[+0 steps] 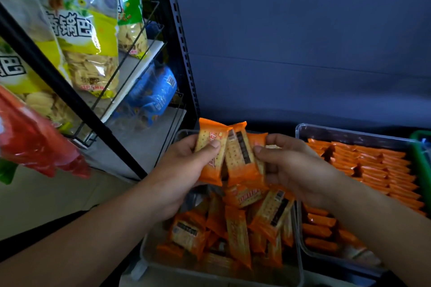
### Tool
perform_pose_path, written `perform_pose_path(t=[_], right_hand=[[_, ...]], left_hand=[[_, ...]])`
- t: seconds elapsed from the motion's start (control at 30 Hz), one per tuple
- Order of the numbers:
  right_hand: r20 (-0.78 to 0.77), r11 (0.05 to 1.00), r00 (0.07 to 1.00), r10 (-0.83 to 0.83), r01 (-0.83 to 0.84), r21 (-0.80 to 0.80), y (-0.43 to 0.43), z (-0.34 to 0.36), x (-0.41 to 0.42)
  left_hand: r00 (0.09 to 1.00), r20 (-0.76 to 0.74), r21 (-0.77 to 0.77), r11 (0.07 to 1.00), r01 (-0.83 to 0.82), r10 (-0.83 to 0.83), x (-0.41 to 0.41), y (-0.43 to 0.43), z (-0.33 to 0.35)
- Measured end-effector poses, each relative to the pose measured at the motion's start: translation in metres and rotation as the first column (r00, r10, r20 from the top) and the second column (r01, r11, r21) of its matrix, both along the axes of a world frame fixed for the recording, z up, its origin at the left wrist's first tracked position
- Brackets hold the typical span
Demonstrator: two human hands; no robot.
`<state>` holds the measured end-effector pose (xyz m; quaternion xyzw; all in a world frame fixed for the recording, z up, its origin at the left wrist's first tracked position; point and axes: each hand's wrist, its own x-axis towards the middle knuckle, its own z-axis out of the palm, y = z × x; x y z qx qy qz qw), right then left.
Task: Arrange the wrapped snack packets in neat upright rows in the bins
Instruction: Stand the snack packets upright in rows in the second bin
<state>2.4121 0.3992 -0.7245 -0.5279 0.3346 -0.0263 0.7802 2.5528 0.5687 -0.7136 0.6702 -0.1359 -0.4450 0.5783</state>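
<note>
I hold three orange cracker packets [240, 154] in a fan between my two hands, just above the near clear bin [144, 247]. My left hand [186, 165] grips the left packet, with the thumb on its front and the fingers [186, 144] curled behind. My right hand [291, 165] pinches the right side of the fan with the thumb and curled fingers.

Below, the near bin is full of loose packets [238, 235] lying in all directions, too many to count. Touching it on the right is a second clear bin [300, 130] with packets standing in tight rows [377, 170]. A green bin [419, 147] shows at the far right edge.

On the left, a wire rack [130, 72] carries yellow-green snack bags [86, 53] and one blue bag [151, 95]. A red bag [35, 142] hangs close to my left arm. A slotted post [179, 42] stands between the rack and the blue back panel [303, 30], which closes the space behind the bins.
</note>
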Motion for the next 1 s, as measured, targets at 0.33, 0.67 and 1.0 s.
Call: perform_pose_path(t=[0.33, 0.67, 1.0], right_hand=[[-0.011, 0.996, 1.000, 0.003, -0.004, -0.085, -0.005, -0.001, 0.001], [-0.032, 0.985, 0.997, -0.069, 0.063, -0.160, -0.016, -0.009, -0.002], [-0.041, 0.973, 0.997, -0.063, 0.052, -0.224, -0.014, -0.006, 0.002]], left_hand=[[0.993, -0.118, 0.006, 1.000, -0.011, 0.012, -0.001, -0.007, 0.008], [0.981, 0.119, 0.116, 0.983, 0.141, -0.155, 0.013, -0.002, 0.013], [0.916, 0.339, 0.142, 0.974, 0.176, -0.215, 0.030, 0.002, 0.025]])
